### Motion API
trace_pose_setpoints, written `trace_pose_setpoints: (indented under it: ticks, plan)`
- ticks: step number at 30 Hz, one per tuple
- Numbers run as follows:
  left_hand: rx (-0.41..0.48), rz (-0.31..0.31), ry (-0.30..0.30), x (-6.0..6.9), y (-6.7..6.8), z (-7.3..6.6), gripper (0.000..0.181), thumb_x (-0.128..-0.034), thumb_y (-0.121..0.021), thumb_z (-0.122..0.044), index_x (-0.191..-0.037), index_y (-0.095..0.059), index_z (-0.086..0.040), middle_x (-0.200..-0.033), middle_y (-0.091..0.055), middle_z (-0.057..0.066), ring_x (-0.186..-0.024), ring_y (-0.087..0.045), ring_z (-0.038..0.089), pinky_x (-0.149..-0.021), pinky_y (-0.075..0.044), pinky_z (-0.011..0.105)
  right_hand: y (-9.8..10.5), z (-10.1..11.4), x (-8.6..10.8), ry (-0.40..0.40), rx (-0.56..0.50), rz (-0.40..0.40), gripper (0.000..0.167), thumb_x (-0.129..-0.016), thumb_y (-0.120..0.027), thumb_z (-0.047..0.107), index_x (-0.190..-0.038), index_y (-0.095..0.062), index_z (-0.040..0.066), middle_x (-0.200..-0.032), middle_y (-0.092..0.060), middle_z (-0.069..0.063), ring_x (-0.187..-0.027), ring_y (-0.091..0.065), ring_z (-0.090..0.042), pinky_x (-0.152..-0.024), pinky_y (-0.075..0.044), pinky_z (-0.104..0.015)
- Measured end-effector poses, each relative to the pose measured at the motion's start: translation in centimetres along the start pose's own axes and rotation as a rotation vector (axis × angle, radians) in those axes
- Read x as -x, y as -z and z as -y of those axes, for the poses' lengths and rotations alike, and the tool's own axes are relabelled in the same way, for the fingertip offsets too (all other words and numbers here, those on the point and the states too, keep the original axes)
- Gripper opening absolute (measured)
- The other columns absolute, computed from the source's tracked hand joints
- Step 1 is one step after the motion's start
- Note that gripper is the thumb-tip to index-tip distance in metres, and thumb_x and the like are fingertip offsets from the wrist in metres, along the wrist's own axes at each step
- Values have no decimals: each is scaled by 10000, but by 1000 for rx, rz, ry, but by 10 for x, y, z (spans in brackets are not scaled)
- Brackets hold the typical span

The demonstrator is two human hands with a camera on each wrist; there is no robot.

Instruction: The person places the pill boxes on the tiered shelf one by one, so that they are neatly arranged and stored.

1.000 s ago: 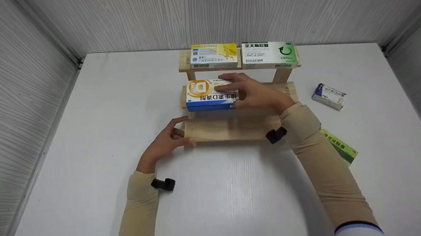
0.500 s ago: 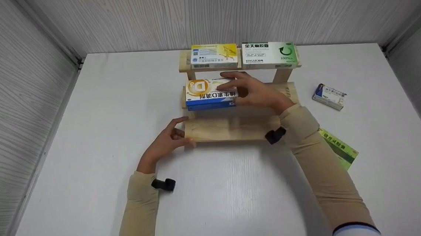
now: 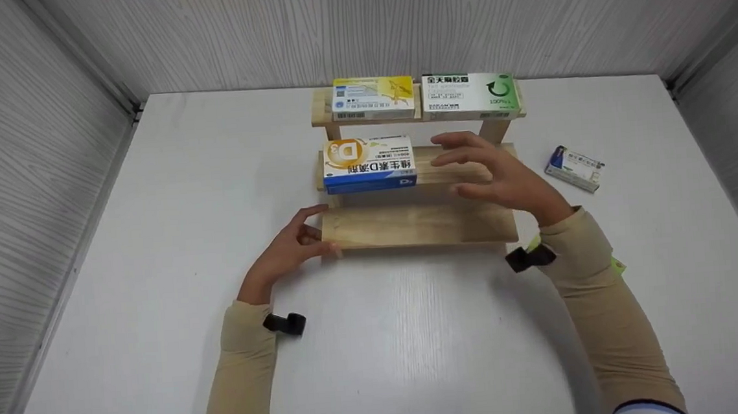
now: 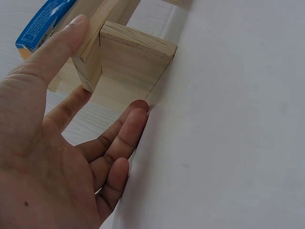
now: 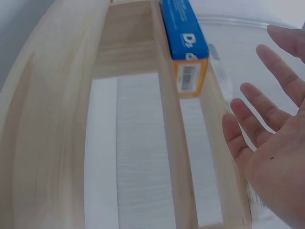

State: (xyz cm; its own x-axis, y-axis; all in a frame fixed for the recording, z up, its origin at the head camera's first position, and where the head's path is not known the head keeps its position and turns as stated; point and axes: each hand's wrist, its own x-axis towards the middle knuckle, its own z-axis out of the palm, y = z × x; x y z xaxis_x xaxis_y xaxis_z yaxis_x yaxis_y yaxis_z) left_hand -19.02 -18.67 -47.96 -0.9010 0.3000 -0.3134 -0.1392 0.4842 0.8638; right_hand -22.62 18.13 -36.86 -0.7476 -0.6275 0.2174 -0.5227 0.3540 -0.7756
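On the left of the middle tier of a wooden rack point(image 3: 419, 224) lies a white, orange and blue D3 box point(image 3: 369, 165). My right hand point(image 3: 503, 178) hovers to its right over that tier, fingers spread and touching nothing. The right wrist view shows a gap between the blue box point(image 5: 186, 38) and the hand point(image 5: 276, 138). At the rack's left end, my left hand point(image 3: 284, 252) pinches the lowest board; the left wrist view has the thumb and index finger of the hand point(image 4: 47, 157) on either side of the board end point(image 4: 86, 71).
A yellow-white box point(image 3: 373, 98) and a green-white box point(image 3: 470, 95) lie on the top tier. Right of the rack, a small white and blue box point(image 3: 575, 168) lies on the table. A green box point(image 3: 618, 266) is mostly hidden under my right forearm.
My right hand has let go of the D3 box and moved right, off it. The box stays on the middle tier. My left hand keeps its place.
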Motion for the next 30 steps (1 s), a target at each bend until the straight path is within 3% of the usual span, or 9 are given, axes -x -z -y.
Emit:
trace_pose_setpoints:
  ticks: [5,10,18,21,26,30]
  plan:
    - [1,4,19,0,0,-1,806,-808,-769,-391,-1472,-316,-345,-1192,-575,155,-1014,-513,248,-833,-396,349,18,-7,30,-26,8,-54,437,-870,-652,-19,-1298,-564,2,-1468,-436,-78,-1311,-411,-92,-991,-354,-364]
    - [-4,3,12,0,0,-1,799,-810,-767,-383,-1471,-321,-340,-1183,-573,148,-1002,-515,241,-830,-400,344,32,-16,66,-69,72,-96,551,-846,-682,-35,-1363,-501,30,-1461,-432,-84,-1266,-416,-9,-945,-360,-219]
    - [-11,-3,-4,-2,0,2,829,-787,-781,-414,-1471,-324,-314,-1181,-569,153,-1015,-527,247,-838,-401,343,40,-34,125,-211,154,-145,781,-825,-733,16,-1484,-335,148,-1458,-368,20,-1238,-348,58,-941,-302,-138]
    - [-15,-7,-3,-2,0,3,835,-784,-784,-419,-1472,-324,-316,-1190,-559,156,-1027,-523,250,-835,-401,339,41,-39,144,-263,163,-144,834,-829,-736,34,-1508,-272,172,-1481,-319,-15,-1252,-298,77,-931,-270,-122]
    - [-10,-6,17,-1,-1,1,836,-779,-784,-433,-1470,-323,-334,-1213,-555,150,-1044,-512,253,-840,-394,348,41,-44,172,-359,186,-149,874,-835,-745,85,-1523,-212,158,-1509,-248,-157,-1314,-297,-219,-907,-229,-90]
    - [-6,0,33,-2,-1,0,838,-783,-782,-428,-1473,-314,-344,-1233,-552,152,-1058,-500,259,-857,-382,358,42,-49,196,-478,192,-148,879,-858,-736,158,-1533,-173,132,-1505,-218,-226,-1298,-272,-423,-969,-271,-281]
